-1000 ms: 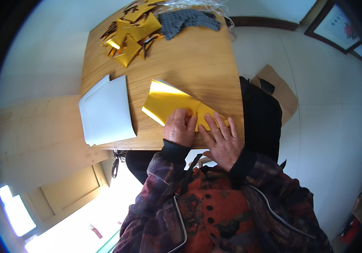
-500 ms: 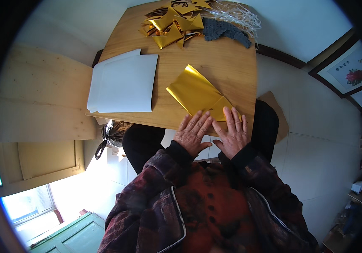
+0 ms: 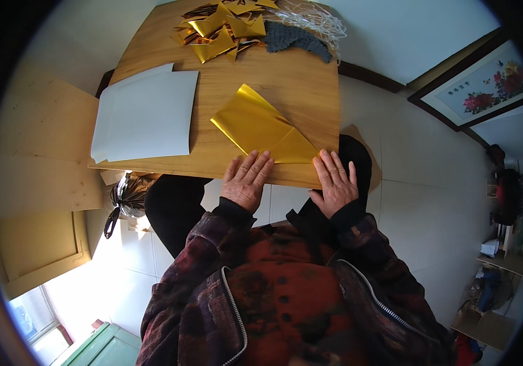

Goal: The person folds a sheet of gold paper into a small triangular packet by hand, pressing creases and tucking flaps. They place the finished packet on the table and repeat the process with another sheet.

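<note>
Gold foil sheet (image 3: 261, 127) lies at centre frame on the wooden worktop (image 3: 298, 79), partly folded: one corner turned over into a triangle at its lower right, near the worktop's near edge.

Left hand (image 3: 246, 181) flat, palm down, fingers spread and extended; fingertips rest on the lower edge of the foil sheet. Grip apart, clamped on nothing.

Right hand (image 3: 334, 183) also flat and spread, at the worktop's near edge just right of the folded triangle; fingertips at or touching its corner, cannot tell which. Grip apart, nothing held.

Stack of white sheets (image 3: 145, 114) left of the foil, apart from it, overhanging the worktop's left edge slightly.

Upper centre of frame, far end of worktop: pile of folded gold pieces (image 3: 222, 27). Right of that, a dark grey knitted cloth (image 3: 295, 39), with a tangle of white string (image 3: 313, 18) beside it.

Right of frame: framed flower picture (image 3: 487, 85) leaning against the wall.
</note>
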